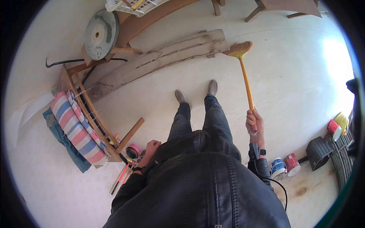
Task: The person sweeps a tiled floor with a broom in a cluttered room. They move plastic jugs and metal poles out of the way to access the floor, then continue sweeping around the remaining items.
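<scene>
In my right hand (pixel 254 121) I grip the orange handle of a broom (pixel 246 79), near its lower end as seen here. The broom's head, with yellow and tan bristles, points away from me and lies beside the right end of some long wooden planks (pixel 178 53) on the floor. My left hand (pixel 152 147) hangs by my left hip with its fingers curled closed, and nothing shows in it. A pink-rimmed round container (pixel 133 151) is the thing nearest to that hand.
At left a wooden frame (pixel 87 100) carries a striped cloth (pixel 78 127). A round grey disc (pixel 102 34) leans beyond it. To the right stand a blue-and-white bucket (pixel 278 167), a red bucket (pixel 292 164) and a black dustpan (pixel 319 152). A brown wooden piece (pixel 291 7) is far right.
</scene>
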### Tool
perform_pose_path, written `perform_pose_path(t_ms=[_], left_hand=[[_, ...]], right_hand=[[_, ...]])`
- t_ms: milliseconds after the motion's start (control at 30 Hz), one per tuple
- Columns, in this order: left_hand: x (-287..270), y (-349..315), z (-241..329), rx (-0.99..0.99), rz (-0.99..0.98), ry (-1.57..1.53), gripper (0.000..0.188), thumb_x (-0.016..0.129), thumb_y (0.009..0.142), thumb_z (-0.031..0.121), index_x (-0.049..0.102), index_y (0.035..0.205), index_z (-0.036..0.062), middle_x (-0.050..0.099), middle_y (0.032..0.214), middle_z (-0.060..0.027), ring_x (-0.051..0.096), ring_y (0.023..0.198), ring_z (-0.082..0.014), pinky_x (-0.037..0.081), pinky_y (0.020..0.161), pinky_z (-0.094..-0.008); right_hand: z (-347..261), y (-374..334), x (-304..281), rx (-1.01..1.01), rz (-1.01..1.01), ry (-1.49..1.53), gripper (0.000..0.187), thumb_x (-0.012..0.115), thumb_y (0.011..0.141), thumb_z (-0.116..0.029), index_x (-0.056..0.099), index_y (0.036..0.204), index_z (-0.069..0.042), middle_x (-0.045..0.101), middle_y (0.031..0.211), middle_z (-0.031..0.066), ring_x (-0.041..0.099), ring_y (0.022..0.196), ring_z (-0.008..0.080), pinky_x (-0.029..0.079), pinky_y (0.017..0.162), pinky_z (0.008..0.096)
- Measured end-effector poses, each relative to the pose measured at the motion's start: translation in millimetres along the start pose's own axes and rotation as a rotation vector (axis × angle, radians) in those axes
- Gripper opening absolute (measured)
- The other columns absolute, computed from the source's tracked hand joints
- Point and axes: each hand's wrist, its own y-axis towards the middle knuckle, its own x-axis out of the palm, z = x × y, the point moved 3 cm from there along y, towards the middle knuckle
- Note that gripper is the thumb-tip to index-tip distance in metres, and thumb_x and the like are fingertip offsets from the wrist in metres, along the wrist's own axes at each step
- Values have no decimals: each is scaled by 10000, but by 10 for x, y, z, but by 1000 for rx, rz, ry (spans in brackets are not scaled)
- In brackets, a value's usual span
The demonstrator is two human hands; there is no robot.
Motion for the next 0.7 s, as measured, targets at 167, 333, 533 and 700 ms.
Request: perform_pose_path(t_ms=[167,333,533,700], left_hand=[[61,16,73,117,29,35,379,737,870,335,709,932,-37,734,853,-140,699,788,-201,545,747,-331],[148,73,96,65,32,25,386,738,866,355,717,933,-25,733,839,-135,697,787,-215,547,756,-341],[189,-6,101,107,62,-29,376,730,868,344,729,941,-24,737,862,-149,701,800,-224,548,762,-354],[326,-58,28,71,45,8,397,726,887,351,729,966,-38,741,878,-155,711,809,-229,549,760,-351]], right_hand=[[41,-158,124,-45,-3,-152,348,504,1028,-116,410,1359,-71,508,910,76,446,566,51,422,414,180],[-46,-128,230,-58,49,-248,318,505,1023,-119,430,1331,-93,522,887,58,446,568,51,399,420,180],[-27,-372,214,-121,146,-452,438,483,1036,-157,364,1457,-124,512,866,41,461,587,61,404,452,172],[-197,-858,-190,46,257,-660,499,471,1046,-180,325,1522,-181,495,810,26,433,531,70,378,421,199]])
